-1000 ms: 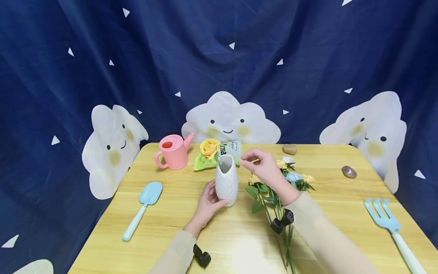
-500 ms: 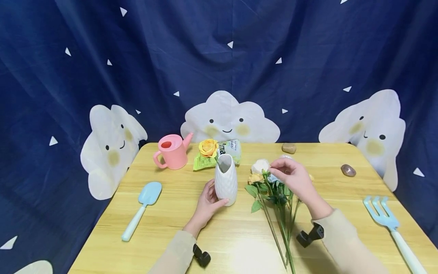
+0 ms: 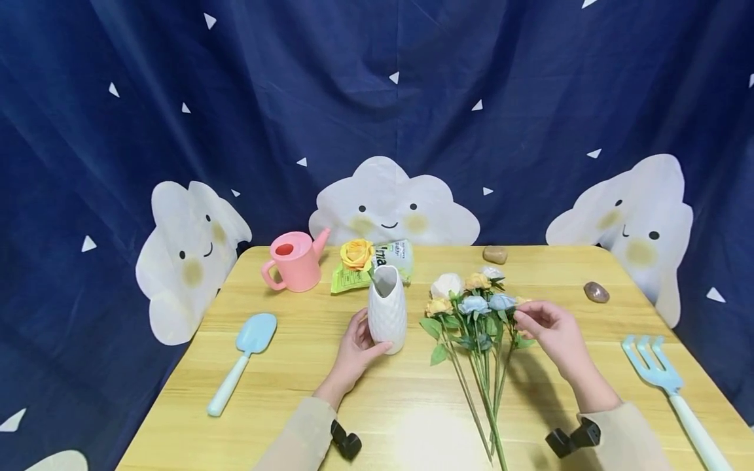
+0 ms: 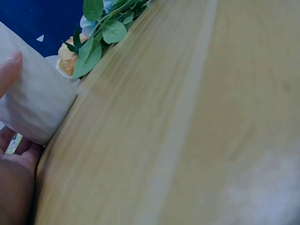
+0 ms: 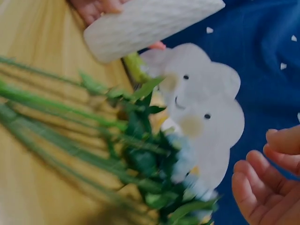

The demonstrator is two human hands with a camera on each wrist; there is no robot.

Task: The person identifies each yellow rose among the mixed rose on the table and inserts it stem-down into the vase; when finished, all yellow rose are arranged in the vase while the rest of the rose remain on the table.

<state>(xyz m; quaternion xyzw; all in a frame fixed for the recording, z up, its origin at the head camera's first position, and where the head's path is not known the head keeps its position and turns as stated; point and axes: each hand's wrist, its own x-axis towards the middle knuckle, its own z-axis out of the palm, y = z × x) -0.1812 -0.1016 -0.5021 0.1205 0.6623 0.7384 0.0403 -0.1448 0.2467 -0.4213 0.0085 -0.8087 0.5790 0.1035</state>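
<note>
My left hand grips the lower part of a white textured vase, thumb in front, with the vase upright on the table. A yellow rose leans out of its mouth to the left. Right of the vase lies a bunch of artificial flowers: a white flower, blue flowers and yellow ones, their green stems toward me. Beside the bunch's right edge is my right hand; in the right wrist view its fingers are loosely bent, holding nothing, apart from the blurred flowers.
A pink watering can and a green-and-grey packet stand behind the vase. To the left lies a blue trowel, to the right a blue hand fork. Two stones, one brown and one purplish, lie at the back right.
My right hand has moved right and toward me, away from the vase and across the flowers. The yellow rose's stem now shows in the vase mouth. My left hand keeps its grip.
</note>
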